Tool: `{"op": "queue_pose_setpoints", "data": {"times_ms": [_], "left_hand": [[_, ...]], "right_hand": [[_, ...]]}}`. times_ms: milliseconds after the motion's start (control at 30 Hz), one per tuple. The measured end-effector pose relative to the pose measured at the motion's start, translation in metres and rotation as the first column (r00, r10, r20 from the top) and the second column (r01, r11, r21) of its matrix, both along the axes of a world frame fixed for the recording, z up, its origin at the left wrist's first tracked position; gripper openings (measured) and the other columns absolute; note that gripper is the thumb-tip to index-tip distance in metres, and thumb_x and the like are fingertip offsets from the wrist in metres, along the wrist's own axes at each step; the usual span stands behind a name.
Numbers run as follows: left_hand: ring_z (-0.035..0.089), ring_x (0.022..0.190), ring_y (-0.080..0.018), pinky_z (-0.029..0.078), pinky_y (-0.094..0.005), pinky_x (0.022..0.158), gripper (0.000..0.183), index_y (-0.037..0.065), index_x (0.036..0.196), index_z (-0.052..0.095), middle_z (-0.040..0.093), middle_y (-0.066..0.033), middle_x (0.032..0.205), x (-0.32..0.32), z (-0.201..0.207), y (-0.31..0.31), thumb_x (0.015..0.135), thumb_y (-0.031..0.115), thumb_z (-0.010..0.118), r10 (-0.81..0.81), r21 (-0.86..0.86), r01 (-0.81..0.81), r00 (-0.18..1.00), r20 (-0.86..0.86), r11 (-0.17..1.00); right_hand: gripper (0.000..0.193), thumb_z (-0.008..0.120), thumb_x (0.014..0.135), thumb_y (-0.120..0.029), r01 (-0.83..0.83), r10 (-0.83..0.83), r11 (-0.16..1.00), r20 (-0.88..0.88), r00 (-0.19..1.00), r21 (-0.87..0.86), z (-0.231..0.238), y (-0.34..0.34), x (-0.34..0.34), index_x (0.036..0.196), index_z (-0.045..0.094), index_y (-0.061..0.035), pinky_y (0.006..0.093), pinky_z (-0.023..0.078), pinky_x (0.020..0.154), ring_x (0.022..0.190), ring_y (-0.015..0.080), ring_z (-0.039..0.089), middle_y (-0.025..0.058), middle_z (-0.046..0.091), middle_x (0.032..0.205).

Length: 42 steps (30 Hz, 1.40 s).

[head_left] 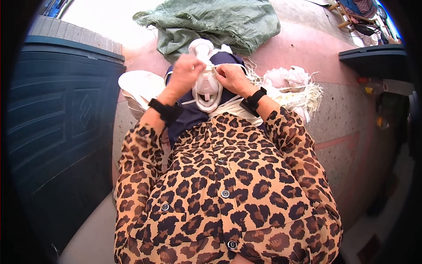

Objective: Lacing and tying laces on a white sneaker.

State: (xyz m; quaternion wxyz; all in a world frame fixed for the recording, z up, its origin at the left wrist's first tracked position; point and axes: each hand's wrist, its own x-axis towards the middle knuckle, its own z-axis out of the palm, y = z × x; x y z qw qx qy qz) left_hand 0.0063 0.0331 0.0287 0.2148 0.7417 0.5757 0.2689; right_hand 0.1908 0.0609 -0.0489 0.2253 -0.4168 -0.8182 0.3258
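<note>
A white shoe (207, 90) lies on my lap over dark blue cloth (187, 115), its opening toward me and its toe pointing away. My left hand (187, 74) is closed at the shoe's left side, slightly blurred, with the fingers pinched on a white shoelace. On the other side, my right hand (234, 79) also pinches the lace, close to the eyelets. A stretch of shoelace (228, 65) runs above my right hand. The fingertips are partly hidden in both hands. Black bands circle both wrists.
White shoes (140, 88) rest at my left. Bundled white laces (310, 97) and pale pink-white shoes (285, 77) lie at my right. Ahead is a crumpled green woven sack (215, 24). A dark blue door panel (66, 101) stands left; another dark panel edge (373, 52) juts in right.
</note>
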Motion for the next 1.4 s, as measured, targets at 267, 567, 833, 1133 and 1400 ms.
{"op": "queue_pose_setpoints", "data": {"times_ms": [267, 567, 833, 1133, 1400], "left_hand": [[0.058, 0.066, -0.0143, 0.046, -0.0256, 0.058, 0.018, 0.001, 0.094, 0.058, 0.061, -0.0043, 0.074, -0.008, 0.022, 0.001, 0.087, 0.016, 0.051, 0.202, -0.313, -0.018, 0.798, 0.568, 0.950], [0.055, 0.077, -0.0326, 0.046, -0.0389, 0.062, 0.012, 0.002, 0.083, 0.056, 0.056, -0.0177, 0.075, 0.020, -0.036, -0.021, 0.075, 0.007, 0.050, 0.033, -0.003, -0.037, 0.934, -0.357, 0.999], [0.052, 0.082, -0.0277, 0.048, -0.0332, 0.065, 0.007, 0.002, 0.068, 0.061, 0.056, -0.0128, 0.080, 0.014, -0.030, -0.027, 0.065, 0.006, 0.057, 0.142, 0.048, -0.142, 0.781, -0.608, 0.989], [0.057, 0.070, -0.0305, 0.044, -0.0358, 0.063, 0.014, -0.001, 0.078, 0.062, 0.058, -0.0166, 0.076, -0.006, -0.040, -0.010, 0.072, 0.011, 0.057, 0.017, -0.319, -0.034, 0.998, -0.056, 0.947], [0.056, 0.072, -0.0317, 0.044, -0.0374, 0.064, 0.015, -0.001, 0.072, 0.061, 0.057, -0.0182, 0.075, 0.002, -0.043, 0.000, 0.072, 0.013, 0.056, -0.042, -0.271, -0.001, 0.987, -0.153, 0.963]], "right_hand": [[0.010, 0.052, 0.074, -0.009, -0.095, 0.086, 0.947, 0.043, 0.995, 0.306, 0.007, -0.003, -0.014, 0.081, 0.057, -0.0044, 0.0386, 0.045, 0.064, 0.072, 0.0283, 0.058, 0.0118, 0.059, 0.073], [0.008, 0.055, 0.069, -0.015, -0.277, 0.106, 0.872, 0.395, 0.912, 0.405, 0.006, 0.009, -0.018, 0.064, 0.060, -0.0109, 0.0350, 0.042, 0.062, 0.073, 0.0201, 0.054, 0.0035, 0.055, 0.070], [0.009, 0.058, 0.077, -0.010, -0.051, 0.038, 0.995, -0.152, 0.988, -0.083, 0.033, 0.003, -0.020, 0.074, 0.060, -0.0023, 0.0276, 0.042, 0.064, 0.073, 0.0183, 0.051, 0.0061, 0.053, 0.076], [0.013, 0.049, 0.089, -0.016, -0.448, -0.252, 0.701, -0.781, 0.572, -0.554, 0.082, 0.008, 0.003, 0.093, 0.052, -0.0043, 0.0199, 0.041, 0.066, 0.071, 0.0070, 0.048, -0.0015, 0.050, 0.076], [0.020, 0.057, 0.077, -0.014, 0.009, -0.150, 0.870, -0.247, 0.957, -0.492, 0.016, 0.000, -0.013, 0.089, 0.052, 0.0013, 0.0260, 0.043, 0.064, 0.069, 0.0123, 0.052, 0.0050, 0.056, 0.074]]}}
